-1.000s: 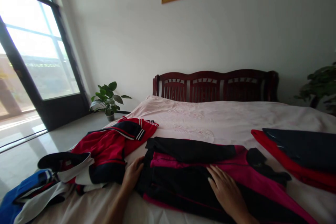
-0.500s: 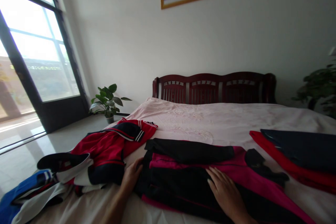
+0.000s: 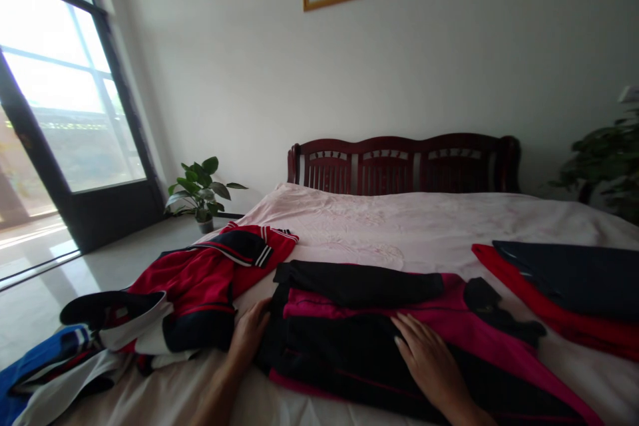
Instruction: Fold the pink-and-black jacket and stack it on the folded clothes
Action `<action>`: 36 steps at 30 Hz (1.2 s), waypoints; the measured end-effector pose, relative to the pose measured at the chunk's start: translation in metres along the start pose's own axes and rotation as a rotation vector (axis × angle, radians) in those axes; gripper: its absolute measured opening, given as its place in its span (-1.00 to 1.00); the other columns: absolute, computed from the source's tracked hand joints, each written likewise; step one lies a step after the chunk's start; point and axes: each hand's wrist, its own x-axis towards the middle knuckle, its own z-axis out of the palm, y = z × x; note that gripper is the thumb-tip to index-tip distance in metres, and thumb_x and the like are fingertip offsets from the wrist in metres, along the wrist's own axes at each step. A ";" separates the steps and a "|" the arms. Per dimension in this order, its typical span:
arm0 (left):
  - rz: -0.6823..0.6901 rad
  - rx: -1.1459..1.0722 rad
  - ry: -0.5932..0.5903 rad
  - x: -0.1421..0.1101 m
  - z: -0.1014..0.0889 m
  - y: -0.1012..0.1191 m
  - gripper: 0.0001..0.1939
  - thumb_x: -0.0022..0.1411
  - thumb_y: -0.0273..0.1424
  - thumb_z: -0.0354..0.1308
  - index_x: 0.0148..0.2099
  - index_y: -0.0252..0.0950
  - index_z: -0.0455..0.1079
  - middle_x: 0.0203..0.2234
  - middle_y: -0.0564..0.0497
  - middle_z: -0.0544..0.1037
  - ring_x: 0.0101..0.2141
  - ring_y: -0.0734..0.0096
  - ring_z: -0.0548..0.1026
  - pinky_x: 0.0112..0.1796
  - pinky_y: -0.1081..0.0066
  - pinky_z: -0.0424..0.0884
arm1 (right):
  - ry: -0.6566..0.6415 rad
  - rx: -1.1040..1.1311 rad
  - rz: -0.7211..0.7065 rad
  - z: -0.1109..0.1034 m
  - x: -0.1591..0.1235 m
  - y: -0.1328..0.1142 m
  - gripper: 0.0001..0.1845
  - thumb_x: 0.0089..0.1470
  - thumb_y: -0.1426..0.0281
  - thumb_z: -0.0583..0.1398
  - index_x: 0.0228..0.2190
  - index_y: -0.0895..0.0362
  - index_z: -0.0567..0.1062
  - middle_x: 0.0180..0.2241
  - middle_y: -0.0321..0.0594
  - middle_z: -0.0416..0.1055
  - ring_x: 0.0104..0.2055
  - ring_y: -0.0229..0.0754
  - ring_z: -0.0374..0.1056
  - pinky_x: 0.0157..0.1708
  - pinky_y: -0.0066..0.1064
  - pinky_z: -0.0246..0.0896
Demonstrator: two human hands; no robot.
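Observation:
A black and magenta long-sleeved jacket (image 3: 349,353) lies spread on the bed before me, one black sleeve (image 3: 364,283) folded across its body. My right hand (image 3: 426,356) rests flat on the middle of it, fingers stretched out. At its left end, my left hand (image 3: 249,329) touches the black hem with fingers extended along the edge; the fingertips are partly hard to make out. The dark collar (image 3: 502,309) points to the right. Just left of my left hand lies a loose red and navy garment (image 3: 194,279) with white stripes.
Blue and white clothing (image 3: 44,359) is heaped at the lower left. Folded red (image 3: 574,329) and navy (image 3: 574,279) garments are stacked at the right. A pink sheet (image 3: 344,226) covers the bed. Beyond are a wooden bench back (image 3: 384,166) and a potted plant (image 3: 202,193).
The view has shifted slightly. Both hands stay at about the same places on the jacket, and the clothes lie as before.

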 end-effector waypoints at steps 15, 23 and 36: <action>-0.032 -0.022 -0.002 0.001 0.000 0.000 -0.62 0.16 -0.23 0.10 -0.02 -0.21 0.51 -0.10 -0.04 0.65 -0.03 0.11 0.57 0.03 0.18 0.44 | 0.003 0.015 0.015 -0.002 -0.001 -0.002 -0.57 0.27 0.25 0.01 0.06 0.05 0.50 0.08 -0.14 0.47 0.13 -0.01 0.37 0.11 -0.08 0.29; -0.100 -0.067 0.001 0.003 0.002 -0.004 -0.61 0.11 -0.20 0.11 -0.04 -0.19 0.52 -0.11 -0.02 0.66 -0.02 0.10 0.58 0.03 0.17 0.45 | -0.027 0.016 0.030 -0.002 0.000 -0.002 -0.57 0.27 0.26 0.03 0.08 0.05 0.48 0.10 -0.15 0.46 0.14 -0.01 0.36 0.12 -0.10 0.27; -0.402 -0.362 -0.204 0.002 -0.018 0.044 -0.20 0.04 0.15 0.17 0.22 -0.18 0.35 0.07 -0.10 0.56 0.08 0.01 0.50 0.00 0.16 0.51 | 0.065 0.109 0.206 -0.019 0.007 -0.015 -0.53 0.30 0.31 -0.01 0.19 0.09 0.35 0.15 -0.07 0.39 0.19 -0.03 0.30 0.17 -0.09 0.22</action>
